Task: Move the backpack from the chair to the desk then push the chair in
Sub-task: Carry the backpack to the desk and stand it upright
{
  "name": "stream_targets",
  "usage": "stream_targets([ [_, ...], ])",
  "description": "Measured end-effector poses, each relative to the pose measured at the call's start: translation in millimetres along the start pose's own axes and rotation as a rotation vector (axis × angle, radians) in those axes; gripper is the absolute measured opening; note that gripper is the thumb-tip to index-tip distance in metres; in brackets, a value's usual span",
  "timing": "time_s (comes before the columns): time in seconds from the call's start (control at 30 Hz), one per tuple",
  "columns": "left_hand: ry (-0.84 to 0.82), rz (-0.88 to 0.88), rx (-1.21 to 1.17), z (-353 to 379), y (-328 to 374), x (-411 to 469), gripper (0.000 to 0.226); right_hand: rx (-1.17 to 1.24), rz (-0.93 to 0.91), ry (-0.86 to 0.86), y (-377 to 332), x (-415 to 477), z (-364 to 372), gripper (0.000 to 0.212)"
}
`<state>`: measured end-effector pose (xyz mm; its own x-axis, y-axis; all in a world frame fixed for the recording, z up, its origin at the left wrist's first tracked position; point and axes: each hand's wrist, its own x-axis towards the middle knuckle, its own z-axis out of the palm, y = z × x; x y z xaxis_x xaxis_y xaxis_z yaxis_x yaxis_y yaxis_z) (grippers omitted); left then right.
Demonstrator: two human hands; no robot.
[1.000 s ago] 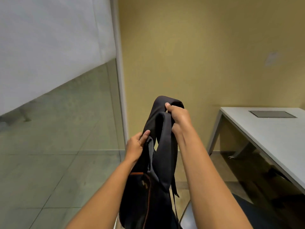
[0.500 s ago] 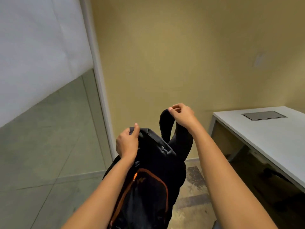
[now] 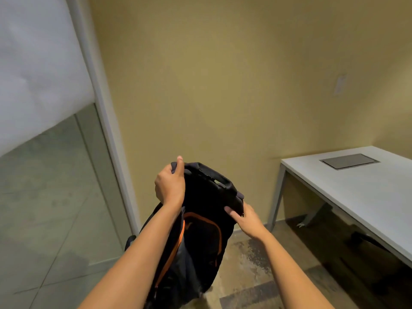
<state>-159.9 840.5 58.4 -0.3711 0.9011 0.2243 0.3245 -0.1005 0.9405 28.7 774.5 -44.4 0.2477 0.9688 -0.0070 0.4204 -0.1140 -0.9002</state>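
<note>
A black backpack point(image 3: 200, 237) with orange zip trim hangs upright in front of me, held off the floor. My left hand point(image 3: 170, 186) grips its top left corner beside the carry handle. My right hand point(image 3: 243, 216) holds the bag's upper right side, fingers pressed on the fabric. The white desk point(image 3: 347, 188) stands to the right, its top bare apart from a grey flush panel point(image 3: 349, 161). A small dark piece at the bag's lower left point(image 3: 130, 240) may be part of the chair; the rest of it is hidden.
A yellow wall point(image 3: 223, 85) faces me. A glass partition with a white frame post point(image 3: 107, 130) runs along the left. Dark carpet tiles point(image 3: 256, 275) lie between me and the desk, whose legs and dark underside show at the right.
My right hand let go of the shoulder strap and moved down to the bag's upper right side. The left hand rose with the bag's top. The view swung right, toward the desk.
</note>
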Motion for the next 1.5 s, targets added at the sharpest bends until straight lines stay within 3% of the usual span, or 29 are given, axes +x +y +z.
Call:
stream_targets([
  [0.1, 0.016, 0.035, 0.005, 25.8, 4.4, 23.6, 0.054, 0.148, -0.029, 0.137, -1.1, 35.1, -2.7, 0.025],
  [0.23, 0.048, 0.078, 0.021, 57.4, 17.4, 55.7, 0.053, 0.299, -0.099, 0.324, -11.9, 78.0, -11.5, 0.019],
  [0.37, 0.068, 0.104, 0.021, 95.8, 29.0, 83.7, 0.06, 0.385, -0.125, 0.473, -27.8, 122.1, -33.3, 0.031],
  [0.57, 0.04, 0.116, -0.016, 164.7, 47.2, 104.8, 0.071, 0.355, -0.151, 0.582, -33.1, 177.2, -91.9, 0.036],
  [0.8, -0.084, 0.264, -0.073, 257.4, 64.1, 117.4, 0.067, 0.316, -0.149, 0.744, -20.9, 234.5, -170.3, 0.04],
  [0.97, -0.159, 0.362, -0.137, 331.3, 47.7, 128.0, 0.049, 0.321, -0.153, 0.855, -11.6, 285.7, -212.3, 0.037],
  [1.07, -0.266, 0.336, -0.157, 373.4, 30.8, 136.8, 0.057, 0.33, -0.142, 0.915, -10.0, 318.5, -238.9, 0.039],
  [1.27, -0.412, 0.292, -0.374, 451.0, 65.0, 167.7, 0.014, 0.28, -0.141, 0.978, -5.0, 375.2, -289.8, 0.045],
  [1.5, -0.327, 0.301, -0.403, 523.1, 121.8, 165.4, 0.039, 0.283, -0.137, 0.986, 22.0, 411.7, -350.9, 0.041],
])
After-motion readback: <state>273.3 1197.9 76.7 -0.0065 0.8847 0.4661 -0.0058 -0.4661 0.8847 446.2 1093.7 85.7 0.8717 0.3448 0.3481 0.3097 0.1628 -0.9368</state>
